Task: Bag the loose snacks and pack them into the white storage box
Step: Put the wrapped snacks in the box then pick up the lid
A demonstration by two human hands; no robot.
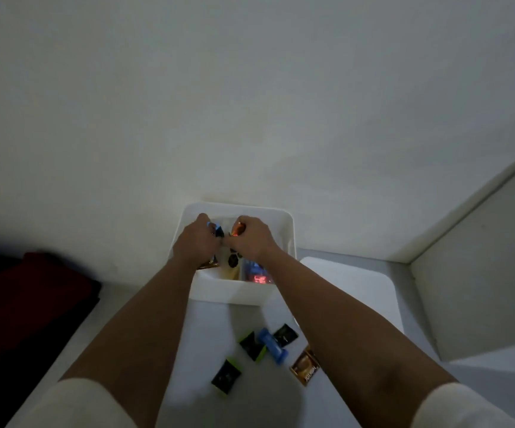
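The white storage box [237, 291] stands on a white table [352, 291] against the wall. Both my hands reach into it. My left hand [196, 239] grips a dark blue snack packet [218, 230]. My right hand [254, 237] grips an orange wrapped snack [238, 228]. More snacks lie in the box, a brown packet [208, 264] and a blue and red one [257, 273] among them. Loose on the table in front of the box lie black and green packets [226, 375], a blue packet [272, 344] and a brown sachet [306, 367]. Whether a clear bag surrounds the held snacks is unclear.
A dark red cloth [28, 304] lies at the left beside the table. A plain white wall rises behind the box. A pale ledge or panel [478, 273] stands at the right.
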